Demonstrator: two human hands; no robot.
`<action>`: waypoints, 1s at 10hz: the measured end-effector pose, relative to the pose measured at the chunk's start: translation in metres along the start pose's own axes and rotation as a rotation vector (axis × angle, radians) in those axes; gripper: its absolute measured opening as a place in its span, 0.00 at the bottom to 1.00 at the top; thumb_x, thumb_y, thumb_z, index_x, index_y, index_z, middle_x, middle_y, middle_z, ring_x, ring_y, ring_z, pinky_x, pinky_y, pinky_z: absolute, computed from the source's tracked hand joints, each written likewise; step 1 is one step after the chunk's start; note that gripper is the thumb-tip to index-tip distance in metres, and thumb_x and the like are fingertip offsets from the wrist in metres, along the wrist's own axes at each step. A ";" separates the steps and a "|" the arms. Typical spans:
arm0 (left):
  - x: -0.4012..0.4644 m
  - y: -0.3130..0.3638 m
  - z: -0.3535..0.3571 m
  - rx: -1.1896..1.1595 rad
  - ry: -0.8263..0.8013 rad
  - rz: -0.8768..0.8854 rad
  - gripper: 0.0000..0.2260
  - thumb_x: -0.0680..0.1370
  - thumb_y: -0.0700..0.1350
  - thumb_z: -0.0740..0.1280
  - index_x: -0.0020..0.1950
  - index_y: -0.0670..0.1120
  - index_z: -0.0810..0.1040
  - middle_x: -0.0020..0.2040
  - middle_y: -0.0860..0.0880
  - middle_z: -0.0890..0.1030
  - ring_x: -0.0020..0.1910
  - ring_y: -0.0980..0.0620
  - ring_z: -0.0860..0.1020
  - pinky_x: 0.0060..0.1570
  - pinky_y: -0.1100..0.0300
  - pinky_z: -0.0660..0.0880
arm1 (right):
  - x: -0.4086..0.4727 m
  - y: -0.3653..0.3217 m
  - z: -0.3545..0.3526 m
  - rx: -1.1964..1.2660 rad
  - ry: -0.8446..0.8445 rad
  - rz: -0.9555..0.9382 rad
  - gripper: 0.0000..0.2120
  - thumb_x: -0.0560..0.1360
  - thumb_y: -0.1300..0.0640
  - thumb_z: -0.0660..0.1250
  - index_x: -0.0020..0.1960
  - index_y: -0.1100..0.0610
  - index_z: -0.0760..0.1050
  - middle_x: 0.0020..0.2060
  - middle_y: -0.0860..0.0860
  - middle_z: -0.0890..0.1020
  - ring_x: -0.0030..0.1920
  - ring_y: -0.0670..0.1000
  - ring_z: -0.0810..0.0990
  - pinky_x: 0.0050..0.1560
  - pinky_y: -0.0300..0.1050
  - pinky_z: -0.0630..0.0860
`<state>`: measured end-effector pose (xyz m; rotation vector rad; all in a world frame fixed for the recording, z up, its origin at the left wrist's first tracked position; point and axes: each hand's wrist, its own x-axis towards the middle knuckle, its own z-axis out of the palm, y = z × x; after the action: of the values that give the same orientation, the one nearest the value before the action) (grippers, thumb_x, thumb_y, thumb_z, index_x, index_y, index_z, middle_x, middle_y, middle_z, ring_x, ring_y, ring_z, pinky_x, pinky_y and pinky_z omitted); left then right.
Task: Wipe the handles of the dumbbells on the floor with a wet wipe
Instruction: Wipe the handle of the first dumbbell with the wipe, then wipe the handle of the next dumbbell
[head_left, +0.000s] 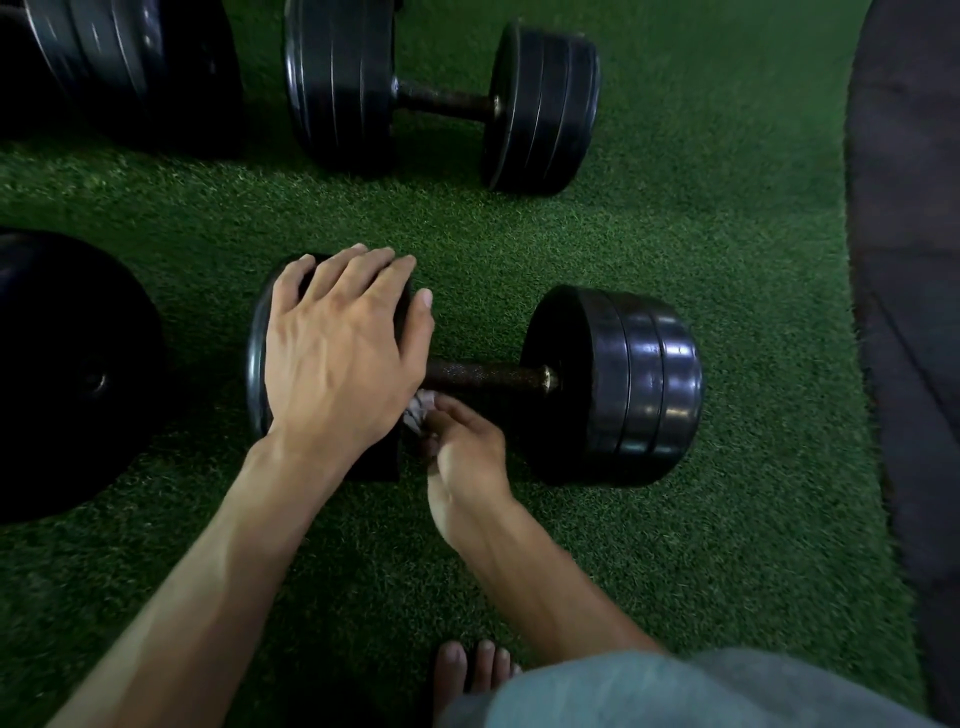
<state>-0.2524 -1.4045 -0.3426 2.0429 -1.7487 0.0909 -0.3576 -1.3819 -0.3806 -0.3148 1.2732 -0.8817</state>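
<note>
Your right hand (460, 441) pinches a crumpled wipe (418, 408) in curled fingers, pressing it under the left end of the handle (483, 373). Your left hand (337, 348) lies flat, fingers straight, on the left weight of the dumbbell (613, 384), which rests on green turf (727, 234). A second dumbbell (441, 98) lies beyond it, well apart.
</note>
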 end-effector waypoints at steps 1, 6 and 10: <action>-0.001 -0.001 0.000 0.003 0.003 0.002 0.21 0.83 0.55 0.54 0.68 0.47 0.77 0.68 0.49 0.78 0.71 0.48 0.72 0.73 0.46 0.61 | -0.009 -0.002 -0.010 0.000 -0.056 0.009 0.16 0.82 0.70 0.58 0.43 0.60 0.80 0.38 0.51 0.84 0.40 0.43 0.82 0.46 0.33 0.78; 0.026 -0.017 -0.021 -0.197 -0.175 0.011 0.20 0.81 0.57 0.57 0.63 0.50 0.81 0.61 0.51 0.82 0.63 0.49 0.78 0.67 0.47 0.67 | -0.022 -0.053 0.001 -0.188 -0.309 -0.169 0.15 0.80 0.69 0.61 0.44 0.58 0.85 0.44 0.54 0.86 0.46 0.47 0.84 0.49 0.39 0.80; 0.088 -0.076 -0.092 -0.457 -0.123 -0.459 0.10 0.82 0.43 0.64 0.59 0.44 0.83 0.46 0.50 0.83 0.38 0.56 0.75 0.41 0.63 0.71 | -0.035 -0.150 0.120 -0.703 -0.300 -0.296 0.09 0.78 0.66 0.68 0.52 0.53 0.82 0.45 0.48 0.87 0.49 0.43 0.85 0.50 0.35 0.79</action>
<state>-0.1409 -1.4440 -0.2524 2.0617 -1.1766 -0.5345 -0.3077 -1.4845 -0.2219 -1.1722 1.2340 -0.5707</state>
